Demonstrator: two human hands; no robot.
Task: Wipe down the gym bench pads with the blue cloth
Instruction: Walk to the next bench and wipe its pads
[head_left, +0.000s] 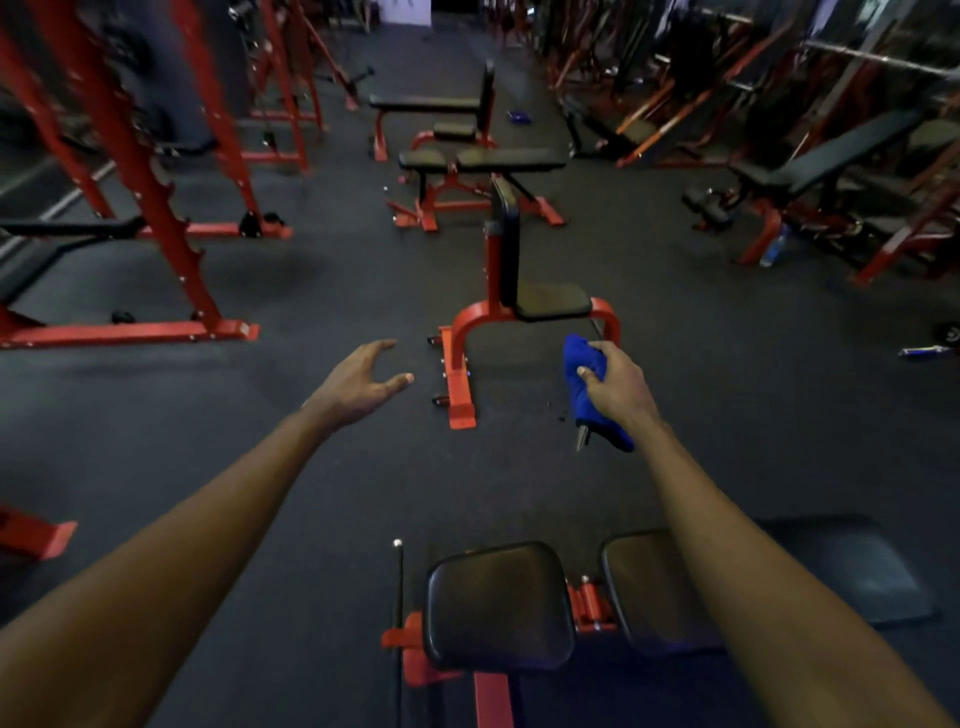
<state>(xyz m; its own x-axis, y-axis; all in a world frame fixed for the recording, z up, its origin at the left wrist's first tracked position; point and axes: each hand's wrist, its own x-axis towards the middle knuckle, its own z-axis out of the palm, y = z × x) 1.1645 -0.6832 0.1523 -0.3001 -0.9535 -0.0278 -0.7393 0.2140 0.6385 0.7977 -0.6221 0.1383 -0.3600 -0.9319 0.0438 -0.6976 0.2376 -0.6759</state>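
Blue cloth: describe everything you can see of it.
The bright blue cloth, soft fabric, is bunched into a long wad, gripped by the right hand, thumb across its middle. It is held in the air over the dark floor, short of the black seat pad. A small grey piece pokes out below; unclear what.

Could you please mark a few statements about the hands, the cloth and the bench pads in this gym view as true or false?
1. The right hand grips the bunched blue cloth. True.
2. The left hand holds a spray bottle. False: it holds nothing and its fingers are spread.
3. The blue cloth is pressed flat on the black seat pad of the red-framed upright bench. False: the cloth is held in the air, short of that pad.
4. A black square pad lies close below the camera, between the two forearms. True.
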